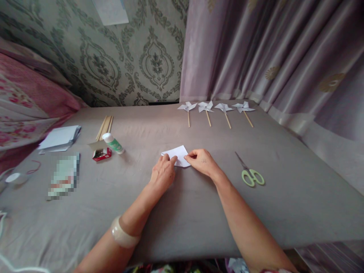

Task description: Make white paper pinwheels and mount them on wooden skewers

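A small white sheet of paper, folded along at least one edge, lies in the middle of the cloth-covered table. My left hand has its fingers bent over the left part of the paper, holding it against the cloth. With thumb and forefinger, my right hand pinches the paper's right corner. A pair of scissors with green handles lies to the right of my right hand, its blades slightly apart. At the back, several white paper pinwheels on wooden sticks lie in a row.
On the left are a glue stick, an open red box of small items, wooden sticks, a paper stack and a blurred packet. A white roll sits farther left. Purple curtains hang along the right.
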`<state>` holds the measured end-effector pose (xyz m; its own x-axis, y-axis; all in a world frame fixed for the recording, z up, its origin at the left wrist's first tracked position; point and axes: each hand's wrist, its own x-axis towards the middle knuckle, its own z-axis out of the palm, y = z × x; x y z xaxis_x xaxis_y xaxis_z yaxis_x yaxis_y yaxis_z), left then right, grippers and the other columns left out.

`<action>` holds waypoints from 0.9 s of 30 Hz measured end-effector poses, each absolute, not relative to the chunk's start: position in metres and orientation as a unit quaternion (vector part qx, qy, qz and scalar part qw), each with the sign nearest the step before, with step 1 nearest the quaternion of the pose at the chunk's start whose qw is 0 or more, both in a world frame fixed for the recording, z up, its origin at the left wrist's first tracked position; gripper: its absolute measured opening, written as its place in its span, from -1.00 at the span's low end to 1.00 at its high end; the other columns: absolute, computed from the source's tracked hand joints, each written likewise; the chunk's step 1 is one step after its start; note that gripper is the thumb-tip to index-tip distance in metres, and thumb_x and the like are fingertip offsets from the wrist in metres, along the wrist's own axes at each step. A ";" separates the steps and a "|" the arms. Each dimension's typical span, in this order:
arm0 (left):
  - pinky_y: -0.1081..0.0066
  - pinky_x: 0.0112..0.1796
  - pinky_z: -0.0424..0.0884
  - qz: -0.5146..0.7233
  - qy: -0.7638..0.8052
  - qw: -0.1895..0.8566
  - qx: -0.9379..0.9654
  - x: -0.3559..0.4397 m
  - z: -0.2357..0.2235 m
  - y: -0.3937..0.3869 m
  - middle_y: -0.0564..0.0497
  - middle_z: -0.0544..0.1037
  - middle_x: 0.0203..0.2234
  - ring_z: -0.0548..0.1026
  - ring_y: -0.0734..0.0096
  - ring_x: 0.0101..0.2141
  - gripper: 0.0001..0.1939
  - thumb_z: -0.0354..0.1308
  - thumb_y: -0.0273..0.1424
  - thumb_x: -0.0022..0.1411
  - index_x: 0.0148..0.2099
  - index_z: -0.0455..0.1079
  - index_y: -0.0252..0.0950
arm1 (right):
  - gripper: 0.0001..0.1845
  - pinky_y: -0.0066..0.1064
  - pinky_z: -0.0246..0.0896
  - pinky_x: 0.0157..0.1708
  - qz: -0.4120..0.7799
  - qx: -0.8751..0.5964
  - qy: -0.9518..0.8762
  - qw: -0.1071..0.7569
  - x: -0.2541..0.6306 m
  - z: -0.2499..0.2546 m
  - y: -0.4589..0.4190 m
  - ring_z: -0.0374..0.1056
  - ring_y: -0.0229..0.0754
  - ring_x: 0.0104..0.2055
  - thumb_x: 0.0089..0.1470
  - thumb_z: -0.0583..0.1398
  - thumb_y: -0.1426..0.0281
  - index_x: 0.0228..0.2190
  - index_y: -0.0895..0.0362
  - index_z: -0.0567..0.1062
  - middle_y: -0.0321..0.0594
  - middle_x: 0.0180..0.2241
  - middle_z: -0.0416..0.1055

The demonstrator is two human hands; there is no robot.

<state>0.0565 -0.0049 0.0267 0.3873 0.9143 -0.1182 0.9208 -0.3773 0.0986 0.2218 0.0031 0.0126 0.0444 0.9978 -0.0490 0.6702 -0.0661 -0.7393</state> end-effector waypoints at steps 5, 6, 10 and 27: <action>0.38 -0.20 0.32 0.002 0.544 0.057 0.837 0.051 0.017 -0.003 -0.11 0.41 -0.23 0.40 0.26 -0.17 -0.60 -0.18 -0.57 0.27 0.03 0.35 -0.23 | -0.77 -0.46 0.21 -0.37 0.284 -0.693 -0.600 0.280 0.229 0.015 0.005 0.45 -0.17 -0.35 -0.04 0.20 0.30 -0.42 0.18 0.59 -0.15 -0.41 0.57; 0.39 -0.20 0.32 0.008 0.543 0.056 0.838 0.050 0.016 -0.003 -0.11 0.41 -0.23 0.41 0.27 -0.17 -0.61 -0.17 -0.56 0.28 0.02 0.37 -0.22 | -0.78 -0.46 0.22 -0.36 0.280 -0.698 -0.596 0.281 0.231 0.015 0.005 0.45 -0.17 -0.34 -0.04 0.20 0.30 -0.42 0.18 0.59 -0.15 -0.40 0.57; 0.41 -0.23 0.32 0.022 0.543 0.058 0.837 0.046 0.017 -0.006 -0.08 0.44 -0.24 0.42 0.29 -0.17 -0.62 -0.16 -0.54 0.29 0.03 0.37 -0.20 | -0.79 -0.45 0.23 -0.34 0.261 -0.711 -0.590 0.280 0.241 0.010 0.007 0.46 -0.15 -0.33 -0.03 0.20 0.32 -0.42 0.18 0.59 -0.13 -0.39 0.57; 0.32 -0.19 0.30 -0.013 0.488 0.027 0.872 0.072 0.022 -0.025 -0.11 0.43 -0.26 0.36 0.22 -0.17 -0.70 -0.15 -0.46 0.33 -0.04 0.37 -0.25 | -0.77 -0.48 0.23 -0.29 0.247 -0.723 -0.611 0.209 0.244 -0.004 0.012 0.46 -0.16 -0.26 0.00 0.18 0.29 -0.39 0.14 0.59 -0.13 -0.32 0.57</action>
